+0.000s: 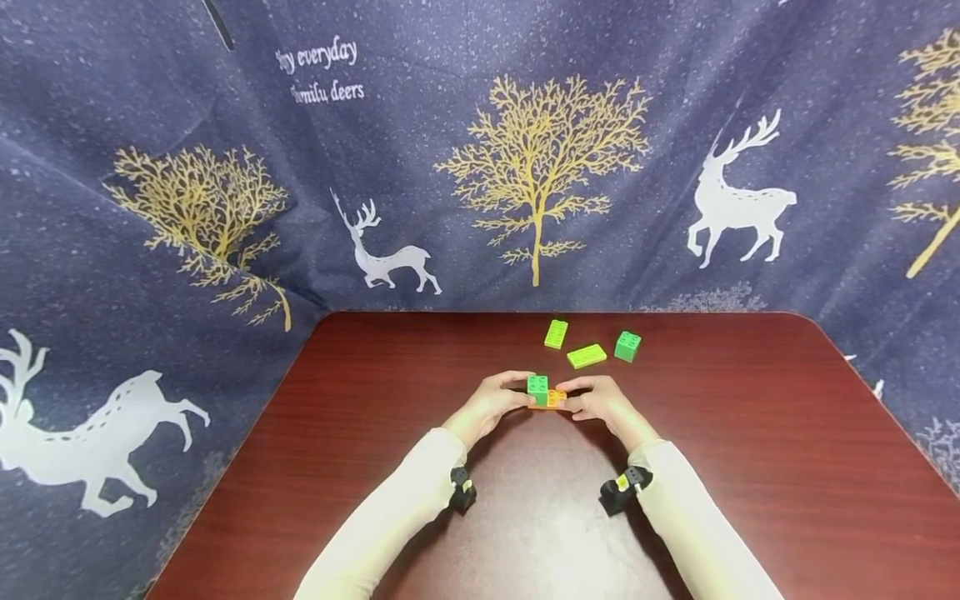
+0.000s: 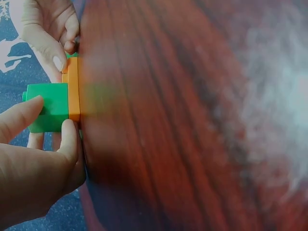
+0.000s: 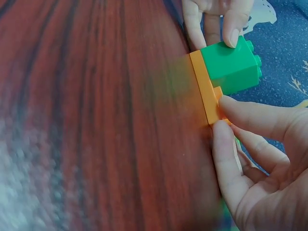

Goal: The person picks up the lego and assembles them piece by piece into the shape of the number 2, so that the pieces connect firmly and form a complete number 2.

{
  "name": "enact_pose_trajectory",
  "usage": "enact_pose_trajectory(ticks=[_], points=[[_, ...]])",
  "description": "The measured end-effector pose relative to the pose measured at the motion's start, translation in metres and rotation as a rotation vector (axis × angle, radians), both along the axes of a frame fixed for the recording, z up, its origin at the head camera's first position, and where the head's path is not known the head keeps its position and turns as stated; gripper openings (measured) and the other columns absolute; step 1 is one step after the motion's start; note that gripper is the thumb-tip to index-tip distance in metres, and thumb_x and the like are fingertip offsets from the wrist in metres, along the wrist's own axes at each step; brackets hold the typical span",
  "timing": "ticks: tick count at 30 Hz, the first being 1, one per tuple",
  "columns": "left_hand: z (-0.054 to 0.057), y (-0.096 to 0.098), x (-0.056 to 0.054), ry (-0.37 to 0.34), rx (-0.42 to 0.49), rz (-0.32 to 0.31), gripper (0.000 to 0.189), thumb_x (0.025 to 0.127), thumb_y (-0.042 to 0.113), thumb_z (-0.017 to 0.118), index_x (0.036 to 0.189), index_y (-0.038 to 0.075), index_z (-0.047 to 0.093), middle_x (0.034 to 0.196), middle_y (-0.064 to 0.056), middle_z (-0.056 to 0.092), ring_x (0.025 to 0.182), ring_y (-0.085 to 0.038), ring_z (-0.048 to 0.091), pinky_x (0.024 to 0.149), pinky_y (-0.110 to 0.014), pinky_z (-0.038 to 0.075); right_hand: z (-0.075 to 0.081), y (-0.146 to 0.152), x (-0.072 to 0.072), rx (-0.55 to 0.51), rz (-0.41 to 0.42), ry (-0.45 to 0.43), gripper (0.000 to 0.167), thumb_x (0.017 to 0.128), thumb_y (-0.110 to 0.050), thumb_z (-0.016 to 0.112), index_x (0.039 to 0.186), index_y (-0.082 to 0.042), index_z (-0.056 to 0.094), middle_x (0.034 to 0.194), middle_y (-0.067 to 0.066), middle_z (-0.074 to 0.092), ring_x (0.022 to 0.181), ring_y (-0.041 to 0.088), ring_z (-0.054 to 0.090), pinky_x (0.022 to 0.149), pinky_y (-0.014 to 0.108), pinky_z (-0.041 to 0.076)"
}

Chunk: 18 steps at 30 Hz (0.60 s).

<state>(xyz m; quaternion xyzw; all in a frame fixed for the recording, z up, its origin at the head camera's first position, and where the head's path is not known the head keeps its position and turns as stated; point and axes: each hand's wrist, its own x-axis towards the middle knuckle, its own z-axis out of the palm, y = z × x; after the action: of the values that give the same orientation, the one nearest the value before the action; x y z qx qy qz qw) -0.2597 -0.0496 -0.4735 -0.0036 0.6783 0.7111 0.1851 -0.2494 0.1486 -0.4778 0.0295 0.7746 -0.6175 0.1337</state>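
Note:
A square green brick (image 1: 537, 388) stands with studs up on one end of a flat orange brick (image 3: 204, 89), which lies on the table. My left hand (image 1: 493, 402) grips the green brick from the left; in the left wrist view one digit presses the green side (image 2: 48, 103) and another touches low down by the orange edge (image 2: 73, 91). From the right, my right hand (image 1: 602, 402) pinches the free end of the orange brick between thumb and finger. Some orange studs show between the two hands in the head view.
Behind the hands lie two flat lime-green bricks, one upright to the view (image 1: 556, 334) and one slanted (image 1: 587, 357). A second square green brick (image 1: 627, 346) sits to their right. The dark red wooden table (image 1: 360, 375) meets a blue patterned cloth (image 1: 480, 250) at the back.

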Motion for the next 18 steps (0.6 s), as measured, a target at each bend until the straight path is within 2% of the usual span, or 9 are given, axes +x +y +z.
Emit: enact_pose_trajectory(ticks=[4, 10, 18], points=[[-0.001, -0.001, -0.003, -0.013, 0.018, -0.012, 0.05, 0.08, -0.016, 0.064, 0.128, -0.004, 0.057, 0.124, -0.019, 0.059, 0.087, -0.015, 0.063, 0.087, -0.032, 0.053, 0.002, 0.001, -0.001, 0.016, 0.009, -0.013, 0.04, 0.079, 0.005, 0.069, 0.119, 0.007, 0.063, 0.108, 0.02, 0.065, 0.08, 0.02, 0.067, 0.072, 0.037, 0.058], [-0.004, -0.002, -0.006, -0.018, 0.035, -0.017, 0.05, 0.078, -0.017, 0.065, 0.126, -0.005, 0.059, 0.119, -0.018, 0.062, 0.085, -0.015, 0.063, 0.085, -0.032, 0.054, 0.004, 0.005, -0.003, 0.036, 0.065, -0.016, 0.043, 0.08, 0.005, 0.068, 0.122, 0.008, 0.061, 0.109, 0.022, 0.065, 0.084, 0.021, 0.067, 0.073, 0.038, 0.057], [-0.005, -0.002, -0.006, -0.02, 0.049, -0.028, 0.051, 0.078, -0.018, 0.065, 0.127, -0.005, 0.059, 0.114, -0.016, 0.064, 0.084, -0.015, 0.063, 0.086, -0.032, 0.053, 0.009, 0.015, -0.006, 0.083, 0.114, -0.029, 0.043, 0.083, -0.004, 0.072, 0.124, 0.005, 0.06, 0.111, 0.018, 0.067, 0.084, 0.02, 0.067, 0.076, 0.038, 0.057]])
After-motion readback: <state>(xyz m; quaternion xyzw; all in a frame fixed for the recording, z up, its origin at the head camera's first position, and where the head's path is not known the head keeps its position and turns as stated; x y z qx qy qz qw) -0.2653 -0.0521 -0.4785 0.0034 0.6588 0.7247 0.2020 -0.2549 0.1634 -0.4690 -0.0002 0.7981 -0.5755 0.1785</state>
